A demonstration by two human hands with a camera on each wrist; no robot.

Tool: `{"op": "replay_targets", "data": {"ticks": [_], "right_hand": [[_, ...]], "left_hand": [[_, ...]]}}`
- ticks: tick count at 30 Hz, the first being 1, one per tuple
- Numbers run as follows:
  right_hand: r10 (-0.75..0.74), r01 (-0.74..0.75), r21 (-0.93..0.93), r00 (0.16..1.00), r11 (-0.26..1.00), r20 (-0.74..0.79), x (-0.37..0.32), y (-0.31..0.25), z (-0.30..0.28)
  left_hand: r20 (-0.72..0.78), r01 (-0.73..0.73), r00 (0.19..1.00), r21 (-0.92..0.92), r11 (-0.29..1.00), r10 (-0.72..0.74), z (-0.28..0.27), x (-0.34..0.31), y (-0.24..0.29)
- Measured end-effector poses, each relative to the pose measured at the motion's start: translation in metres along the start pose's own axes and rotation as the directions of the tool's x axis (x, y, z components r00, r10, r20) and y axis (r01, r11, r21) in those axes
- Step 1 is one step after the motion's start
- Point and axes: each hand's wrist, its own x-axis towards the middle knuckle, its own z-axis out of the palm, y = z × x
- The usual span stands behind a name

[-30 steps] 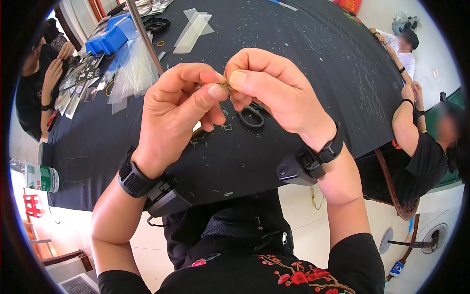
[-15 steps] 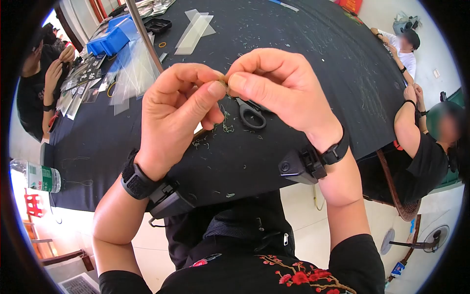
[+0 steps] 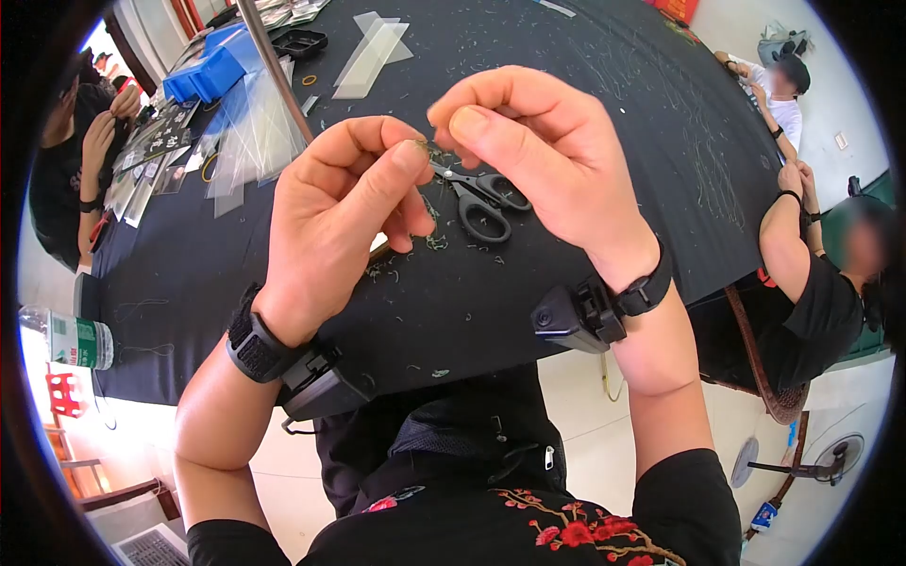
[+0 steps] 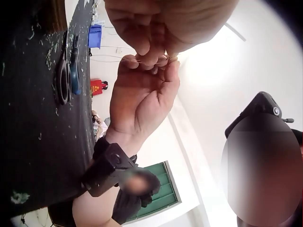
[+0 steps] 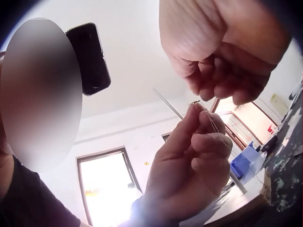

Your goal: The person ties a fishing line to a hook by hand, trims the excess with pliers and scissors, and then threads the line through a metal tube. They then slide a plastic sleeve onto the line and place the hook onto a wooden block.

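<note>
In the head view both hands are raised over the black-covered table. My left hand (image 3: 326, 212) pinches a fine thread (image 5: 215, 124) between thumb and forefinger; in the right wrist view it trails down over the curled fingers. My right hand (image 3: 557, 151) is close by on the right, thumb pressed against the bent forefinger, its fingertips a small gap from the left ones. Pale strands cross the right fingertips in the left wrist view. Below the hands lie black-handled scissors (image 3: 483, 222), blades partly behind the left fingers.
Thread scraps (image 3: 434, 241) litter the black tablecloth (image 3: 566, 311). At the back left are a blue bin (image 3: 203, 77), clear plastic sheets (image 3: 247, 141) and a metal pole (image 3: 276, 71). A plastic bottle (image 3: 80, 341) stands at the left edge. Other people sit around the table.
The right hand has drawn up and away from the left, opening a gap between fingertips that were together. More of the scissors now shows. The left hand keeps its pinch nearly in place.
</note>
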Motion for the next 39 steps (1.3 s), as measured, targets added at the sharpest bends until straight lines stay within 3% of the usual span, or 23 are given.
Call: {"op": "replay_targets", "data": {"ticks": [10,13,15,21,32,39], "right_hand": [[-0.329,0.33,-0.326,0.942,0.886,0.06,0.0042,0.0095,-0.0004],[-0.275,0.263,-0.38,0.961,0.887,0.025,0.0007,0.0048,0.0051],[-0.187,0.173,-0.274,0.982,0.946,-0.027,-0.0005,0.0053,0.0072],[-0.195,0.177,-0.184,0.977,0.967,-0.085,0.0034,0.009,0.0023],[-0.094,0.083,-0.193,0.994,0.978,-0.049,-0.0008,0.0069,0.0021],[0.015,-0.019,-0.212,1.0,0.977,-0.022,-0.001,0.001,0.0023]], "left_hand": [[-0.009,0.056,0.998,-0.002,0.998,-0.056,-0.0018,0.0011,-0.0017],[-0.001,0.031,1.0,-0.016,0.999,-0.031,-0.0025,0.0007,-0.0037],[0.013,0.013,1.0,-0.027,1.0,-0.012,-0.0027,0.0003,-0.004],[0.009,-0.016,1.0,-0.034,0.999,0.016,-0.0017,0.0005,-0.0036],[-0.063,0.024,0.998,0.003,1.0,-0.024,0.0004,0.0008,-0.0003],[-0.018,-0.02,1.0,-0.047,0.999,0.019,-0.0019,0.0013,-0.0025]]}}
